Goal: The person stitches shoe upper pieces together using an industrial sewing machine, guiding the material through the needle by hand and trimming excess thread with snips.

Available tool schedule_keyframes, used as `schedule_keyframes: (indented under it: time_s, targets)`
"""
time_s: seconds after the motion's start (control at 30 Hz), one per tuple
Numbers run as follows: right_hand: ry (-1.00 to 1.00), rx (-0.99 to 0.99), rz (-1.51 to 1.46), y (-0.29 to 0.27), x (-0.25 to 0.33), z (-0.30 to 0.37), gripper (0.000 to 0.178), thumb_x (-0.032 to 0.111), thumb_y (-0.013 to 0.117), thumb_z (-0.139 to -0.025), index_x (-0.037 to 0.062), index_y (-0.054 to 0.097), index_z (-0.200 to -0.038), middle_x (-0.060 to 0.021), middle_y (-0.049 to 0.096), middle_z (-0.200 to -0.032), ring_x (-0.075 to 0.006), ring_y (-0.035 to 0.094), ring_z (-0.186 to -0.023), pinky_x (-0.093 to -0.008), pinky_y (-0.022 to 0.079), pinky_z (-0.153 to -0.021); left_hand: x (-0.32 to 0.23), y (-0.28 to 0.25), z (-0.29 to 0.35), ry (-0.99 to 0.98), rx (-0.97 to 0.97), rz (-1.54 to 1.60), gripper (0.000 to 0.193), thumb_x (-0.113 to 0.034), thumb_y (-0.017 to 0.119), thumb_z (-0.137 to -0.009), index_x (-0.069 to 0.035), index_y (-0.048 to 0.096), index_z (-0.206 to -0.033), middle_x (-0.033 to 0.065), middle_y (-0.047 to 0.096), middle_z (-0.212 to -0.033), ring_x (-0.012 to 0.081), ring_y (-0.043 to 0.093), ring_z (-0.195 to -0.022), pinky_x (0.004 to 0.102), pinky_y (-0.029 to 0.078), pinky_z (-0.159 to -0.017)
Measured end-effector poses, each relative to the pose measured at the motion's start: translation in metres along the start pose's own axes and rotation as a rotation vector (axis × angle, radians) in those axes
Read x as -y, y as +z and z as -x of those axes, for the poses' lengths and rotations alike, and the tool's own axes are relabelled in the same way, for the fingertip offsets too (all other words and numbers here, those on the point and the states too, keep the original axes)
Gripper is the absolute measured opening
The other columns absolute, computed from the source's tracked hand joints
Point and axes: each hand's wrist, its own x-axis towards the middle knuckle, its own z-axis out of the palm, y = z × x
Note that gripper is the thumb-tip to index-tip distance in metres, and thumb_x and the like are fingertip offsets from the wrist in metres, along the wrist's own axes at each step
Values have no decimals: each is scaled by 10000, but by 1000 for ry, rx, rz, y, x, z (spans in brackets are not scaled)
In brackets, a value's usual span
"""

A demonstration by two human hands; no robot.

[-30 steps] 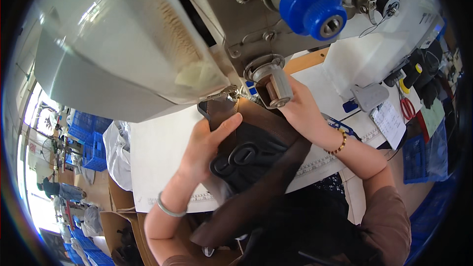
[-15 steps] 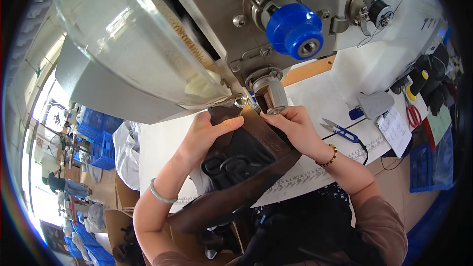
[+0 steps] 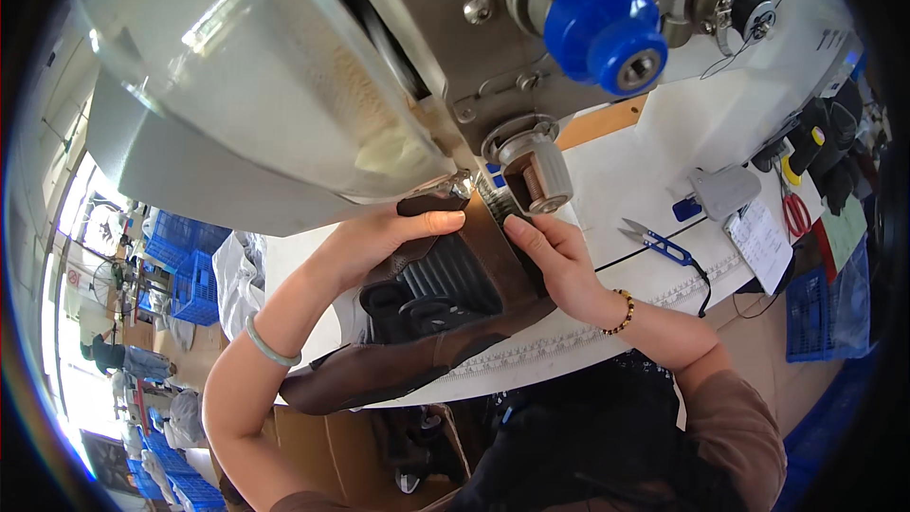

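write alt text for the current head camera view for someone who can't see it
A person's left hand and right hand hold a brown and black piece at a sewing machine. To the right, blue-handled snips lie on the white table, with red-handled scissors farther right.

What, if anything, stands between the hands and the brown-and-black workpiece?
Nothing visible. The left hand and right hand both touch the workpiece directly. The blue-handled snips lie on the white table to the right of the right hand, not between.
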Motion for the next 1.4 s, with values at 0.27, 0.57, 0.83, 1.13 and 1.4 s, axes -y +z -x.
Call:
schedule_keyframes:
  time_s: [0.27,0.57,0.83,1.13,1.4]
  targets:
    - [58,115,289,-11,1,14,323,273,488,-947,-10,512,-794,-5,452,-651,-51,361,-638,-240,354,-559,13,-35,25,383,-235,-461,323,-278,586,-873,21,607,-995,41,616,-922,169,554,-831,262,436,-761]
    - [105,166,276,-12,0,21,282,252,517,-912,-20,522,-836,-40,485,-664,-81,385,-593,-274,351,-508,43,88,90,912,-674,-1135,397,-242,665,-741,24,576,-1022,135,587,-1086,239,568,-1015,356,425,-848]
    - [-5,69,108,2,-1,3,232,186,575,-874,-27,561,-967,-26,583,-737,-34,479,-680,-217,401,-556,52,102,31,793,-869,-969,657,-160,659,-678,5,411,-1263,135,526,-1225,255,508,-1115,400,282,-1004]
    - [32,12,-93,4,-8,9,167,131,575,-886,-23,566,-949,8,599,-792,5,472,-717,-193,414,-578,54,92,20,938,-848,-936,536,-128,575,-628,64,542,-1128,165,547,-1185,270,512,-1120,380,325,-996]
    - [-19,40,67,3,-15,15,207,83,558,-866,-22,549,-1044,-5,614,-860,-38,503,-763,-229,454,-653,60,98,15,967,-880,-941,450,-89,552,-705,54,559,-1132,162,544,-1216,286,507,-1132,377,332,-1004]
